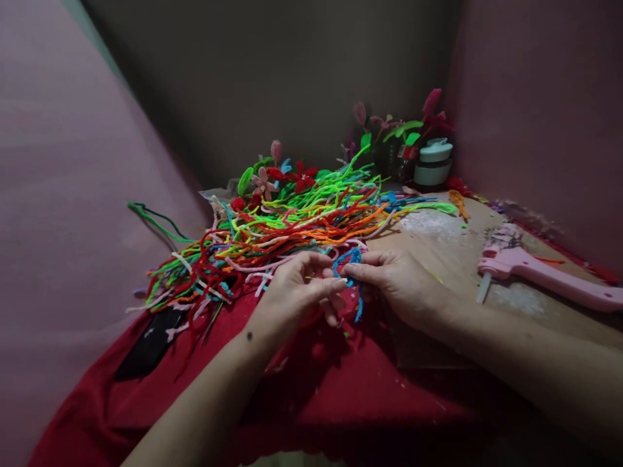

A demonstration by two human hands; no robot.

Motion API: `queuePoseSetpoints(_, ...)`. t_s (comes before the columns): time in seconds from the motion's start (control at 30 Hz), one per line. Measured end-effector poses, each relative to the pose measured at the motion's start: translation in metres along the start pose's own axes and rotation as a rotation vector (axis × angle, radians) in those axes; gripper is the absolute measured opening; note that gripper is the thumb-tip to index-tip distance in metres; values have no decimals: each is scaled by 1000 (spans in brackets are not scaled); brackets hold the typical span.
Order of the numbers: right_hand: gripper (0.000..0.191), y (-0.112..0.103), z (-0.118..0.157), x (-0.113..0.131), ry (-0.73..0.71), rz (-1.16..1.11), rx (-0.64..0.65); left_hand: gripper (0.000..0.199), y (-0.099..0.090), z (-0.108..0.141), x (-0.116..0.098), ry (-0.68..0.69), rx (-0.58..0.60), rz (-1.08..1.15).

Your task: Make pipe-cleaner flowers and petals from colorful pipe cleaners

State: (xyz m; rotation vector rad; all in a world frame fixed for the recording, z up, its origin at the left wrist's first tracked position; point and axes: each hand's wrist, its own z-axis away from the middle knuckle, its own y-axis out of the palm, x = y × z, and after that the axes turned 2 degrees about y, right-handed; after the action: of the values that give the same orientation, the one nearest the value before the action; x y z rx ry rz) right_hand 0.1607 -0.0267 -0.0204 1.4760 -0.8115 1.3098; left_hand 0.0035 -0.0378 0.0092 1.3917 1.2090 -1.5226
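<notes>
A blue fuzzy stem (359,290), bent into loops with one end hanging down, is between my two hands at the middle of the view. My right hand (406,282) pinches its looped part between thumb and fingers. My left hand (296,288) is closed at its left side, thumb and fingertips meeting at the blue loop. Just behind my hands lies a large pile of fuzzy stems (292,227) in green, red, orange, white and pink.
A pink glue gun (549,275) rests on a brown board (442,246) at the right. A dark flat object (150,347) lies on the red cloth (370,389) at the left. Fuzzy flowers (304,176) and a lidded jar (433,162) stand behind the pile.
</notes>
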Motion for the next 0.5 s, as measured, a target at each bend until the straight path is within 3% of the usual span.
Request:
queuePoseSetpoints(0.1,23,1,1,1,13,16,-24,24,-3,-4,-3,-187,95,121)
queuePoseSetpoints(0.27,23,1,1,0,2,63,-6,21,0,-3,1,-104,21,109)
queuePoseSetpoints(0.33,20,1,1,0,21,82,11,20,3,-1,4,26,-46,18)
queuePoseSetpoints(0.5,17,0,1,0,49,80,45,11,7,2,10,594,-151,-535)
